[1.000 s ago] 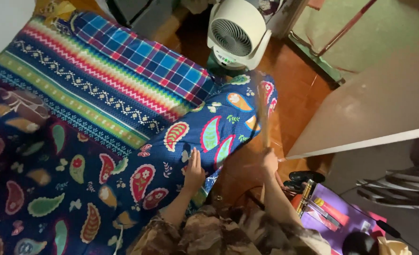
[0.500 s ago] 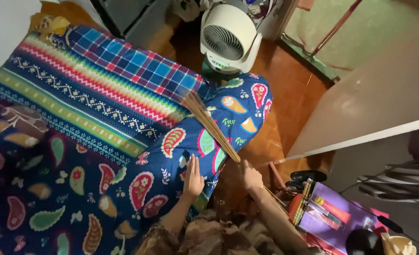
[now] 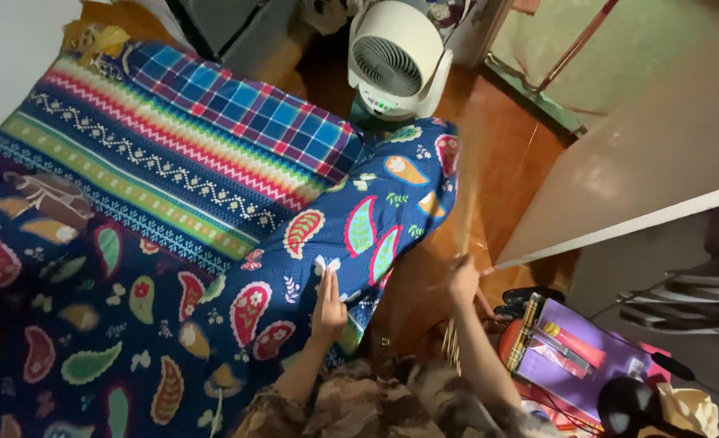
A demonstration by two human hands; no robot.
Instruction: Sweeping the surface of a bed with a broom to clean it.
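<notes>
closed around the handle of the stick broom (image 3: 462,212), my right hand (image 3: 462,280) held it off the right edge of the bed, over the reddish-brown floor (image 3: 522,154). the bristles rose from my fist toward the fan, blurred in the head view, so i could not tell whether they touched the cover. my left hand (image 3: 328,304) lay flat and open on the blue paisley bedcover (image 3: 359,227), fingers together, pressing the cloth near the corner of the mattress and gripping nothing. beyond that cover sat a striped blanket (image 3: 132,154) with bright zigzag bands, and a plaid cloth (image 3: 238,97) in blue and red lay along its far side. a white round fan (image 3: 396,61) stood on the floor just past the bed corner. to the right of my arm a purple board (image 3: 586,365) carried some long red and dark tools, and a pale door panel (image 3: 643,170) slanted across the upper right.
</notes>
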